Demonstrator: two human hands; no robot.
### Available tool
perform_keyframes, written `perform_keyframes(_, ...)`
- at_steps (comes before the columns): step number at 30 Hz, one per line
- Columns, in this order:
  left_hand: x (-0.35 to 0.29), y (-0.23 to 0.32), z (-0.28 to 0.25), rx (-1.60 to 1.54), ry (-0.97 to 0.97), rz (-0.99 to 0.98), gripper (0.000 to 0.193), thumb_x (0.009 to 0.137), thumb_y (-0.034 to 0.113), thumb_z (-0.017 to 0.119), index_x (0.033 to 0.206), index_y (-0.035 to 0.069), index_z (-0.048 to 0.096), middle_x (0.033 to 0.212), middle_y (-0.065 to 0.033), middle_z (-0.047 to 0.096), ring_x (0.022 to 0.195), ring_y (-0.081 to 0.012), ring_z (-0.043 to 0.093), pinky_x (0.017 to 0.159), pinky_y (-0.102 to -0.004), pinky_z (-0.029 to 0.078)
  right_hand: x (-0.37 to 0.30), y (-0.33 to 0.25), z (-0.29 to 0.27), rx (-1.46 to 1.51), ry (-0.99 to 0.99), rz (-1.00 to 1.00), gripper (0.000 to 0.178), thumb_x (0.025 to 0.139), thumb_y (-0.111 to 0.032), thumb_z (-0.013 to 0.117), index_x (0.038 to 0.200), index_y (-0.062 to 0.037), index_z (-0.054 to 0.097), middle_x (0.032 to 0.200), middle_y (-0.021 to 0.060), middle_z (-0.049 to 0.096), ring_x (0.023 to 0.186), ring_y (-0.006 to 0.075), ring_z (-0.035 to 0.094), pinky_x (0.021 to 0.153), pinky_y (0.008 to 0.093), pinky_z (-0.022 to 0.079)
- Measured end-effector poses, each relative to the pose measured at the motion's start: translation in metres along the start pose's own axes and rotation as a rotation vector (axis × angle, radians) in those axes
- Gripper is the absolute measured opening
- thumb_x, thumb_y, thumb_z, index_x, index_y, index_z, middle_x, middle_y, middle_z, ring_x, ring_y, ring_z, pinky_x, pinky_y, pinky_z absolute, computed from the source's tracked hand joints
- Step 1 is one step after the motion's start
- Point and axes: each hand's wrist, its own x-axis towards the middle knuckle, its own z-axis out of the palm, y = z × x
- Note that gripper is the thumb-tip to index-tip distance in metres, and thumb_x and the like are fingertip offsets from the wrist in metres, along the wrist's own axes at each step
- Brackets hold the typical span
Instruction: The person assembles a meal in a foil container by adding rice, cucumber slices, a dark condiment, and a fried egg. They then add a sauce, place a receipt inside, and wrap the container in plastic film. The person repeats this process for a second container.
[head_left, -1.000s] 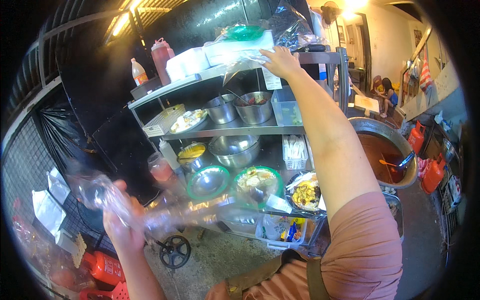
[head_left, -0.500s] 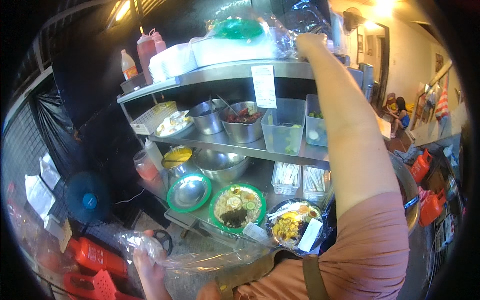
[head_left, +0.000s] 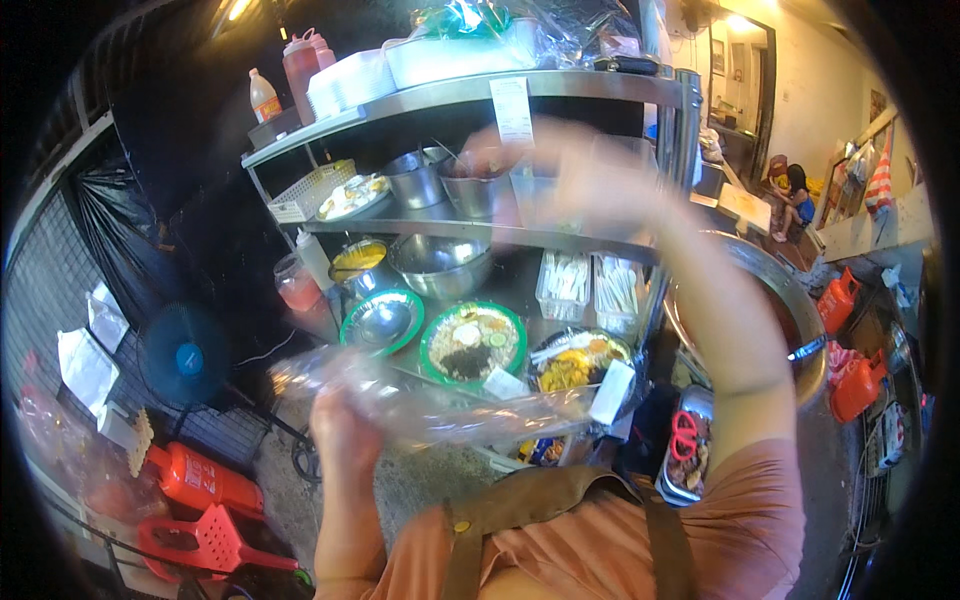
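My left hand [head_left: 345, 410], low on the left, is closed around the end of a long clear plastic bag [head_left: 470, 420]. The bag stretches rightward in front of the lower shelf. My right hand [head_left: 555, 160] is raised before the middle shelf, near the steel pots and clear tubs; motion smears its fingers. Behind the bag stand a green-rimmed plate of rice and dark topping [head_left: 472, 345], a foil-lined plate with yellow food [head_left: 566, 372] and a white slip [head_left: 612, 392]. A bare green-rimmed plate [head_left: 383, 322] sits left of them.
Steel shelving [head_left: 600, 85] holds foam boxes [head_left: 350, 85], sauce bottles [head_left: 300, 65], a steel bowl [head_left: 440, 265] and tubs of wrapped utensils [head_left: 565, 280]. At right stands a large pot [head_left: 815, 375]. Red gas cylinders [head_left: 210, 480] and a fan [head_left: 185, 350] are at left.
My right hand has come down from the plastic on the top shelf to the middle shelf. My left hand has risen and moved right with the plastic bag. The view has shifted.
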Motion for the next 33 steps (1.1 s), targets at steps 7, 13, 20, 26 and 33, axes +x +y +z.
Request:
perform_keyframes(7, -0.054, -0.011, 0.000, -0.219, -0.297, -0.319, 0.035, 0.086, 0.019, 0.055, 0.117, 0.003, 0.053, 0.111, -0.0101, 0.059, 0.103, -0.0257, 0.057, 0.090, -0.0414, 0.045, -0.176, -0.020, 0.213, 0.455, -0.521, 0.281, 0.052, 0.084, -0.037, 0.067, 0.123, -0.0056, 0.053, 0.108, 0.0138, 0.063, 0.100, 0.0227, 0.059, 0.087, 0.0354, 0.046)
perform_keyframes(13, -0.084, -0.064, -0.094, -0.315, -0.024, -0.509, 0.030, 0.087, 0.019, 0.049, 0.112, 0.003, 0.053, 0.106, -0.0138, 0.060, 0.096, -0.0276, 0.057, 0.087, -0.0442, 0.046, -0.314, -0.067, 0.254, 0.663, -0.512, 0.701, 0.040, 0.084, -0.031, 0.067, 0.112, -0.0036, 0.062, 0.109, 0.0092, 0.064, 0.097, 0.0175, 0.057, 0.086, 0.0324, 0.044)
perform_keyframes(20, -0.160, -0.239, -0.194, 1.170, -0.288, -0.816, 0.068, 0.075, 0.021, 0.072, 0.130, 0.000, 0.038, 0.119, -0.0205, 0.055, 0.107, -0.0339, 0.055, 0.085, -0.0429, 0.048, -0.399, -0.091, 0.259, 0.135, 0.118, 0.724, 0.014, 0.084, -0.015, 0.059, 0.093, -0.0087, 0.067, 0.088, 0.0145, 0.064, 0.084, 0.0321, 0.062, 0.073, 0.0389, 0.049)
perform_keyframes(26, -0.261, -0.264, 0.004, 0.688, -1.160, -0.218, 0.075, 0.078, 0.016, 0.075, 0.138, 0.000, 0.033, 0.126, -0.0123, 0.053, 0.113, -0.0224, 0.052, 0.093, -0.0334, 0.044, -0.449, -0.113, 0.218, -0.064, -0.150, 0.747, 0.015, 0.076, -0.029, 0.065, 0.082, -0.0160, 0.069, 0.081, 0.0092, 0.065, 0.076, 0.0318, 0.064, 0.066, 0.0427, 0.050)
perform_keyframes(33, -0.334, -0.305, 0.120, 0.544, -1.140, -0.663, 0.024, 0.095, 0.012, 0.054, 0.116, 0.001, 0.052, 0.102, -0.0033, 0.061, 0.090, -0.0085, 0.057, 0.080, -0.0247, 0.048, -0.568, -0.126, 0.138, 0.146, 0.012, 1.263, 0.038, 0.080, -0.048, 0.064, 0.081, -0.0105, 0.069, 0.076, 0.0157, 0.065, 0.073, 0.0337, 0.064, 0.066, 0.0401, 0.050)
